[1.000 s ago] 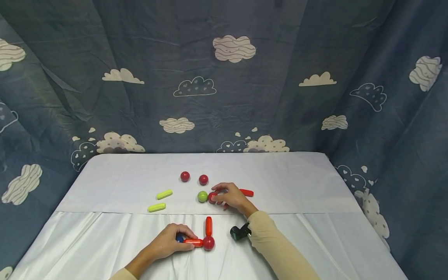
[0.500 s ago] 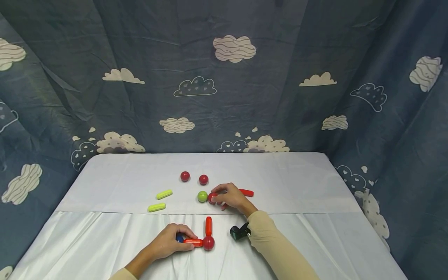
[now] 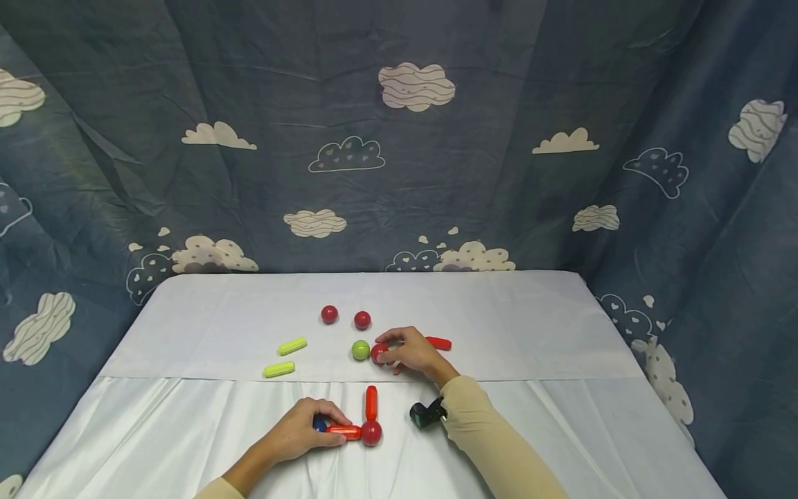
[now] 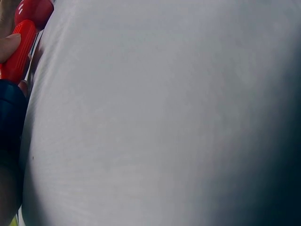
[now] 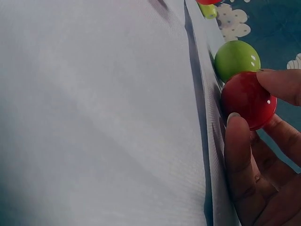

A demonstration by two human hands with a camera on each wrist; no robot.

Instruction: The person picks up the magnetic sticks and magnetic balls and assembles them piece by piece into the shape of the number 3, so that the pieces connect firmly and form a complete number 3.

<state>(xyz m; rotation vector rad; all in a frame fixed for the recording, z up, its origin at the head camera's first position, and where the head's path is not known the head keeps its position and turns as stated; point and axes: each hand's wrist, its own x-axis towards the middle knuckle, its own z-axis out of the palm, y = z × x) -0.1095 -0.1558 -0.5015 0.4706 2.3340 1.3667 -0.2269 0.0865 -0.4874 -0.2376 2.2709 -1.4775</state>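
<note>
Near the front of the table in the head view, my left hand (image 3: 298, 433) grips a red stick (image 3: 352, 433) between thumb and fingers. One end of it meets a red ball (image 3: 371, 434); a blue ball (image 3: 320, 423), partly covered by the hand, sits at the other. From that red ball a second red stick (image 3: 371, 403) points away from me. Farther back, my right hand (image 3: 413, 352) pinches another red ball (image 5: 247, 101) between thumb and finger. This ball looks to be touching or nearly touching a green ball (image 5: 235, 59).
Two loose red balls, a left one (image 3: 330, 314) and a right one (image 3: 362, 319), lie toward the back. Two yellow-green sticks (image 3: 279, 369) are at the left. Beyond my right wrist lies a red stick (image 3: 440, 343). A cloud-patterned curtain (image 3: 349, 194) surrounds the white-covered table (image 3: 530, 326).
</note>
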